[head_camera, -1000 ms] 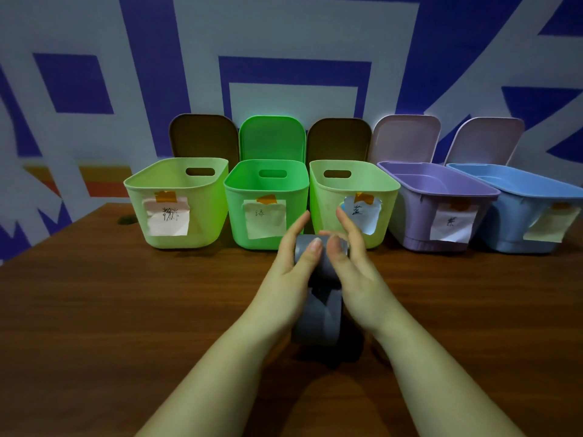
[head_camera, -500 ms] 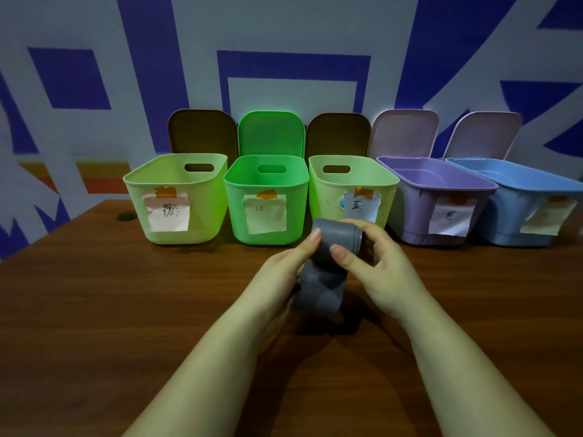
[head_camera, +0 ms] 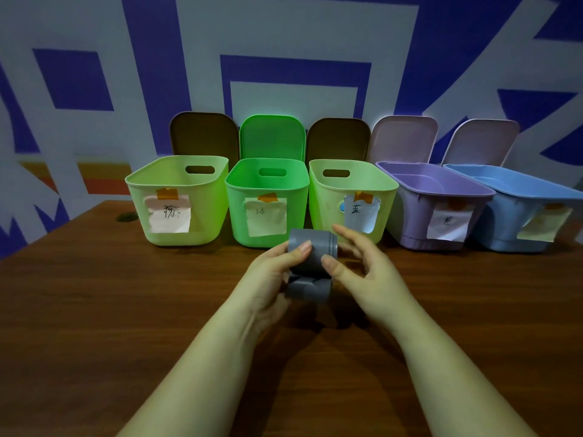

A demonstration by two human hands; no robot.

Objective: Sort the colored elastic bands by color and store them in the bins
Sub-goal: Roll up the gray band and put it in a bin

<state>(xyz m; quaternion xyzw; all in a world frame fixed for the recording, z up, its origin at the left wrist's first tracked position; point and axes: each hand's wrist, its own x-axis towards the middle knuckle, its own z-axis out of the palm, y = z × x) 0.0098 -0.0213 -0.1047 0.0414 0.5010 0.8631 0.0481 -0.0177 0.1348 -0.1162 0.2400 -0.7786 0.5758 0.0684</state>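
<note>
A wide grey elastic band (head_camera: pixel 312 257) is held above the wooden table (head_camera: pixel 94 310), its upper part rolled into a loop and its lower part hanging in folds. My left hand (head_camera: pixel 271 279) grips its left side, thumb on the front. My right hand (head_camera: pixel 362 269) pinches the right side with thumb in front and fingers behind. Five open bins stand in a row behind: light green (head_camera: pixel 176 203), bright green (head_camera: pixel 268 200), yellow-green (head_camera: pixel 353 197), purple (head_camera: pixel 435 203) and blue (head_camera: pixel 520 209), each with a paper label.
Bin lids (head_camera: pixel 271 137) lean upright against the blue-and-white patterned wall (head_camera: pixel 284 42) behind the row. A small dark hole (head_camera: pixel 126 217) lies in the tabletop at the far left. Bare wood stretches to both sides of my arms.
Both hands have raised the grey band and rolled its top into a wider loop. My right hand has shifted to the band's right side.
</note>
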